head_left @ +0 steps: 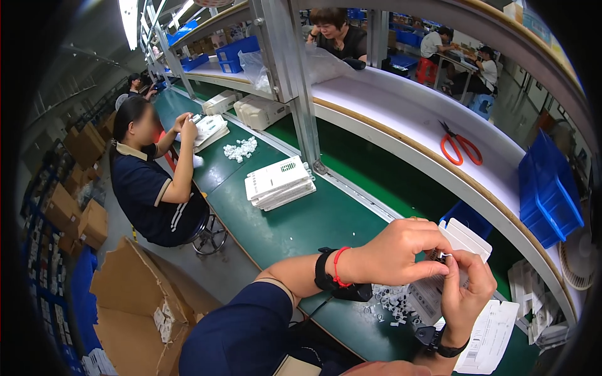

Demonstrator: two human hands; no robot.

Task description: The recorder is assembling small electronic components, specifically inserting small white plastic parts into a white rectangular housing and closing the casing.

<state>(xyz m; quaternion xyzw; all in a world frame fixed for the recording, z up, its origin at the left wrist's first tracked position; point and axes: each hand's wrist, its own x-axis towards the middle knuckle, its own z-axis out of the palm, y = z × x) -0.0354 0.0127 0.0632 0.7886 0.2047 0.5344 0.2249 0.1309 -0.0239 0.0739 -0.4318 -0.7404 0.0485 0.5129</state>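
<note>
My left hand (398, 250), with a red cord and a black band at its wrist, reaches in over the green table. Its thumb and fingers pinch a small part (443, 256), dark with a bit of white, mostly hidden by the fingertips. My right hand (469, 279) meets it there, thumb and fingers closed on the same part. Below the hands a loose pile of small white and grey plastic pieces (395, 303) lies on the table. Flat white printed cartons (488, 335) lie beside and under my right wrist.
A stack of white printed cartons (280, 183) and a heap of small white pieces (241, 150) sit farther along the table. A co-worker (157, 169) is seated at left. Red-handled scissors (461, 149) and a blue bin (549, 191) rest on the shelf. An open cardboard box (135, 307) stands lower left.
</note>
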